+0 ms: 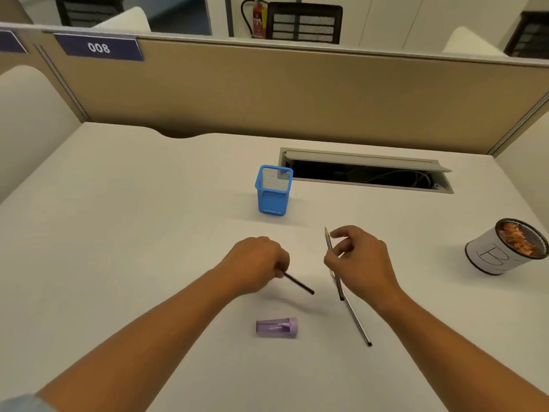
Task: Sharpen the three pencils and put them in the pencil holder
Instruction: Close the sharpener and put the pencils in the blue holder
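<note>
My left hand (257,263) is closed around a dark pencil (298,283) whose free end points right and toward me, just above the desk. My right hand (361,260) pinches a second pencil (329,245) nearly upright, its sharpened tip pointing away from me. A third pencil (358,322) lies on the desk below my right hand, partly hidden by it. The lilac sharpener (276,327) lies on its side near me, between my forearms. The blue mesh pencil holder (273,190) stands upright beyond both hands and looks empty.
A round mesh cup (505,251) wrapped in white paper, full of pencil shavings, stands at the right. An open cable hatch (367,171) is cut into the desk behind the holder. A tan partition (297,93) closes the back of the white desk (133,218).
</note>
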A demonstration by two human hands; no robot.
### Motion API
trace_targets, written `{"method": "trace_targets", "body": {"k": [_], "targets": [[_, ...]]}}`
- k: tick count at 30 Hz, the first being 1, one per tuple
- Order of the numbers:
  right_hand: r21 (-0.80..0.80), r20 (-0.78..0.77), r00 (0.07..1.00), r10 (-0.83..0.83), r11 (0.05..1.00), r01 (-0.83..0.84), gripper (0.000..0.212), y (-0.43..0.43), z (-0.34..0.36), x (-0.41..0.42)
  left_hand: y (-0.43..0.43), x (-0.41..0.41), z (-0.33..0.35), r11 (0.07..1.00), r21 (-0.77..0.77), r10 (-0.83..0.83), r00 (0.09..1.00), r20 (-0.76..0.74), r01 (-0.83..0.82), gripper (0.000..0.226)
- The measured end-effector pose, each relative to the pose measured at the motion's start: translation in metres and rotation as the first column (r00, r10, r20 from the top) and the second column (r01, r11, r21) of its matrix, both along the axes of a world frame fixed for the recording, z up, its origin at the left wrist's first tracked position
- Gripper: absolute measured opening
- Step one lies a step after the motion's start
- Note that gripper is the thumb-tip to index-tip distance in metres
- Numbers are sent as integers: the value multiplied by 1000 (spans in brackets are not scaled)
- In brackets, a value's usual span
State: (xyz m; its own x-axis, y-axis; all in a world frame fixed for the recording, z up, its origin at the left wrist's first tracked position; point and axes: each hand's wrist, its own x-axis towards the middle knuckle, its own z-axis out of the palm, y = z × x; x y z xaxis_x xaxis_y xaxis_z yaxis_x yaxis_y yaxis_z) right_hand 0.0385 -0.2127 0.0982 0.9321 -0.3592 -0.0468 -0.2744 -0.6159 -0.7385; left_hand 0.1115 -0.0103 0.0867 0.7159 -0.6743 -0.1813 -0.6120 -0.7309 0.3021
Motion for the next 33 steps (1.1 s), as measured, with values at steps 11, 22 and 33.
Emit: {"method": "trace_targets", "body": {"k": [11,22,33], "targets": [[-40,313,940,136,991,-130,7,-8,61,58,50,54,88,789,-534,448,879,163,-303,9],[-313,306,897,319,923,-222,20,19,33,130,-8,103,54,851,-443,429,859,279,-281,20],[-396,87,941,328,878,-269,26,18,-10,165,-23,118,7,922,-254,368,862,349,-290,26]]}}
